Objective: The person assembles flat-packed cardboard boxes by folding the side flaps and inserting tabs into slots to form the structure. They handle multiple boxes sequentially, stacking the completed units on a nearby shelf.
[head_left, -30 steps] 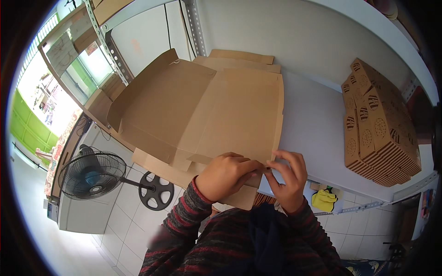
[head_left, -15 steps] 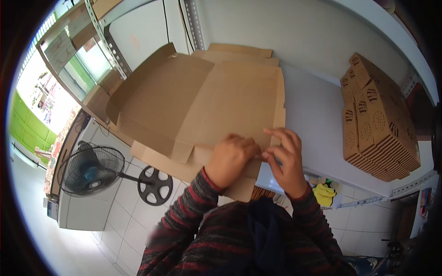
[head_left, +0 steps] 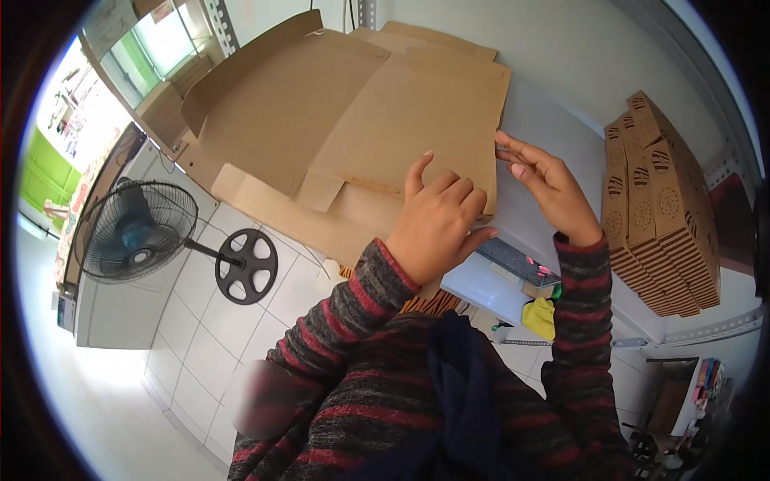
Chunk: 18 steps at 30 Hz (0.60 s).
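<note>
A brown cardboard box [head_left: 425,112], opened out with its lid folded back to the left, lies on the white shelf in front of me. At its near right corner is my left hand [head_left: 443,212]. The index finger sticks up, the other fingers curl over the near wall, and the thumb is on the side toward me; their tips are partly hidden. My right hand [head_left: 557,188] is beside the right wall, farther from me. Its fingers are stretched out, the fingertips touching that wall from outside. The right wall stands folded up.
Stacked folded boxes [head_left: 662,208] with printed patterns stand on the shelf [head_left: 553,120] at the right. A black fan [head_left: 132,232] is on the tiled floor at the left. Below the shelf hangs a yellow cloth [head_left: 539,317]. More flat cardboard [head_left: 277,216] juts over the near edge.
My right hand has moved away from my left hand, out along the right wall. That wall has been folded up. The whole view has shifted, and my left hand's index finger is now raised.
</note>
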Motion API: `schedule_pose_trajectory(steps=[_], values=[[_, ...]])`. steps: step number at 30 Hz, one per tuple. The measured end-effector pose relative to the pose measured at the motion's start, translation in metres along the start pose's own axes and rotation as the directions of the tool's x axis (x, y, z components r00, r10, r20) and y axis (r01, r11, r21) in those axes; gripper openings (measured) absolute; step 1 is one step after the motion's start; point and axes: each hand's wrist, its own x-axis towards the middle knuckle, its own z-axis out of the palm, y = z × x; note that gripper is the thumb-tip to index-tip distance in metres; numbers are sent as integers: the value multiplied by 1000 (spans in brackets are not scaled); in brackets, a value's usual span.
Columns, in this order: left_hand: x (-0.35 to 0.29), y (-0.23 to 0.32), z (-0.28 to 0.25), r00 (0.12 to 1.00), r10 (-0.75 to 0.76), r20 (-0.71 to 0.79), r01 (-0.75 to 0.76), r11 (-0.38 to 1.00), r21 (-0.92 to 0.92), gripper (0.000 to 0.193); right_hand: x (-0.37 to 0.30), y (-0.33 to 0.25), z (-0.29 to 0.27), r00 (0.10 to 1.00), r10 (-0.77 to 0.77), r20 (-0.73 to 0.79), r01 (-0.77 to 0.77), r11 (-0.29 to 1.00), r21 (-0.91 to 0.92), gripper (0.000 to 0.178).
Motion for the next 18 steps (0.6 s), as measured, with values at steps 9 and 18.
schedule_pose_trajectory(steps=[9, 18], values=[[7, -4, 18, 986, -39, -163, 43, 999, 21, 27, 16, 2, -12, 986, -55, 159, 101, 949, -297, 56], [10, 1, 32, 987, -62, -147, 55, 997, -53, 15, 9, 13, -8, 968, -250, 36, 225, 788, -573, 49]])
